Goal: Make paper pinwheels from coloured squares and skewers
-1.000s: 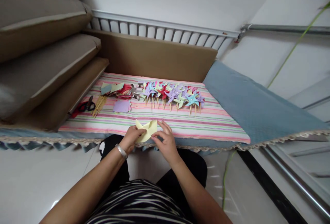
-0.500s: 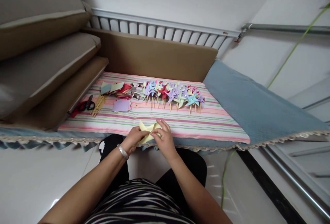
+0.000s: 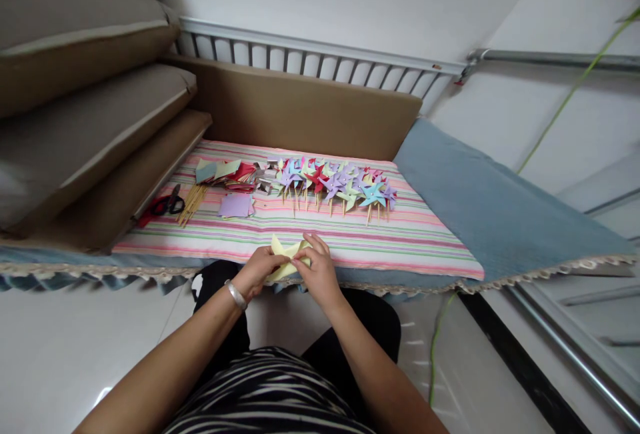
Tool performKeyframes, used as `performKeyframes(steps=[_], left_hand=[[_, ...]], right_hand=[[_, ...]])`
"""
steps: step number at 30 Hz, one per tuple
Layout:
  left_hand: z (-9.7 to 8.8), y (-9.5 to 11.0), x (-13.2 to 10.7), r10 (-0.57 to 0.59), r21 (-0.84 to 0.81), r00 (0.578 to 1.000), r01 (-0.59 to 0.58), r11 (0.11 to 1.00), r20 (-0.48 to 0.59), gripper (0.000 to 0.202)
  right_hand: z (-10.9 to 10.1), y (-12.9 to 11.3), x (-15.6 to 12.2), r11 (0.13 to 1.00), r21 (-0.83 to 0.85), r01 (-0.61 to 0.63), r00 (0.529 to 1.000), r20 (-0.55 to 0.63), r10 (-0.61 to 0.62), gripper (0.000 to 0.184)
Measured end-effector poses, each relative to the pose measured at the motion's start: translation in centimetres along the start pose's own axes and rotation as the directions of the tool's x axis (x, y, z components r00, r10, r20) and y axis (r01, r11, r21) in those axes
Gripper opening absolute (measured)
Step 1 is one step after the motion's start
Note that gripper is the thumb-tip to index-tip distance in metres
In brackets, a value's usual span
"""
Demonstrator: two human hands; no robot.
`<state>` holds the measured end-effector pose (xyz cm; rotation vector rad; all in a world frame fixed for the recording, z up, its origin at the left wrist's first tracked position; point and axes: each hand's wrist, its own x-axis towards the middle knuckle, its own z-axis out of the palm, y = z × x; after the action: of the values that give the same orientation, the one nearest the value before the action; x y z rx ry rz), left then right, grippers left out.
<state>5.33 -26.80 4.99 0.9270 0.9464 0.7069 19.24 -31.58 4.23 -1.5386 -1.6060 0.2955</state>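
A pale yellow paper pinwheel [image 3: 283, 270], partly folded, is held between my two hands above the front edge of the striped cloth. My left hand [image 3: 260, 269] grips its left side, thumb on top near the centre. On the other side my right hand [image 3: 318, 266] pinches the paper near the middle with thumb and forefinger, the other fingers raised. Whether a pin is at the centre is too small to tell. Beyond my hands lie several finished pinwheels [image 3: 332, 185] on wooden sticks, in purple, blue, red and green.
Left on the striped cloth [image 3: 400, 241] are scissors [image 3: 174, 203], a bundle of wooden sticks [image 3: 192, 205], purple paper squares [image 3: 236, 205] and a stack of coloured paper [image 3: 241, 177]. Large brown cushions [image 3: 95, 121] are piled at the left. A brown board [image 3: 300, 111] stands behind.
Hardly anything differs. Both hands keep their hold on the yellow paper pinwheel, with a slight shift of the fingers and the paper's right fold.
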Motion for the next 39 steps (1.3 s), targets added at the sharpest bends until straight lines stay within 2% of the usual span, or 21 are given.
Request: performKeyframes(steps=[5,10,13,15,18,23,32,35,39], left_hand=[[-0.1,0.2,-0.2,-0.004,-0.014,0.998,0.005,1.0,0.069,0.023],[-0.3,0.0,0.1,0.001,0.014,0.999,-0.002,1.0,0.055,0.02],[-0.5,-0.1,0.3,0.026,0.068,0.999,-0.028,0.997,0.038,0.017],[-0.6,-0.2,0.4,0.055,0.113,0.998,-0.059,0.992,0.034,0.016],[-0.8,-0.4,0.7,0.082,0.202,0.994,-0.096,0.975,0.079,0.013],[-0.7,-0.7,1.2,0.083,0.322,0.977,-0.145,0.935,0.198,0.009],[-0.7,-0.5,2.0,0.114,0.429,0.956,-0.225,0.875,0.27,0.014],[-0.8,0.0,1.8,0.15,0.386,0.961,-0.233,0.893,0.234,0.023],[-1.1,0.4,0.6,0.182,0.2,0.98,-0.194,0.96,0.077,0.045]], right_hand=[[0.1,0.0,0.0,1.0,0.015,-0.026,0.999,-0.025,0.027,0.014],[0.2,-0.1,0.1,1.0,0.014,-0.014,0.998,-0.058,0.015,0.047],[-0.2,-0.4,0.4,1.0,-0.006,-0.004,0.999,-0.045,0.003,0.056],[-0.8,-0.6,0.8,1.0,-0.005,-0.02,1.0,-0.019,0.02,0.054],[-1.7,-0.6,1.7,0.995,0.028,-0.099,0.989,0.111,0.096,0.05],[-2.1,-0.2,2.9,0.981,0.063,-0.184,0.921,0.36,0.149,0.042],[-1.7,0.1,3.2,0.919,0.219,-0.327,0.845,0.503,0.181,0.038],[-1.7,0.5,3.1,0.859,0.302,-0.413,0.832,0.509,0.221,0.036],[-1.7,0.9,2.9,0.736,0.435,-0.519,0.831,0.46,0.314,0.037]])
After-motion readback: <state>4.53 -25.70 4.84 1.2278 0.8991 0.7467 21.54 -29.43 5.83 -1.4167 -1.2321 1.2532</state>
